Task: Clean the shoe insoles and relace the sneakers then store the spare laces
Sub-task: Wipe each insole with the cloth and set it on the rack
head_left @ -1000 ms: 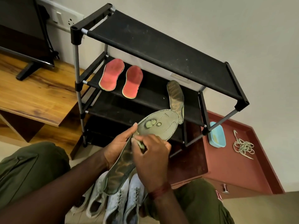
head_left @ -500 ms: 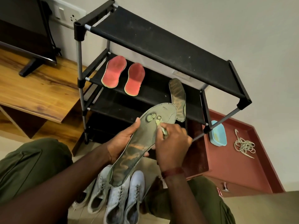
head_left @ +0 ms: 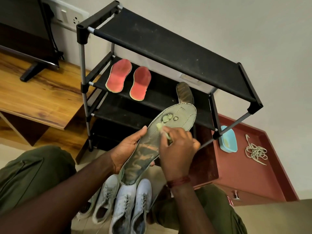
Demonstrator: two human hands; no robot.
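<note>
Your left hand (head_left: 126,149) holds the green camo insole (head_left: 148,149) from under, with the thumb on its left edge. The insole is long and thin. Its heel end is near you, over the sneakers (head_left: 125,205) on the floor. Its toe end points far and to the right, toward the shoe rack (head_left: 168,43). The top side faces up at you, and there are worn spots near the toe.

Your right hand (head_left: 177,149) pinches a small pale green cloth (head_left: 161,128) in its fingertips. The cloth presses on the insole just below the worn spots.

The other camo insole (head_left: 184,93) lies on the second shelf of the rack, on the right, with its long side running near to far. Two red insoles (head_left: 119,76) lie side by side on the left of that same shelf, and they also run near to far.

On the right is a red tabletop (head_left: 236,171) with a raised edge. A small blue tub (head_left: 228,139) sits on it, just beside the rack leg. Something small and pale yellow is in the tub's near end, but you cannot tell what it is. A loose bunch of pale laces (head_left: 255,152) lies on the tabletop, right of the tub and not touching it.
</note>
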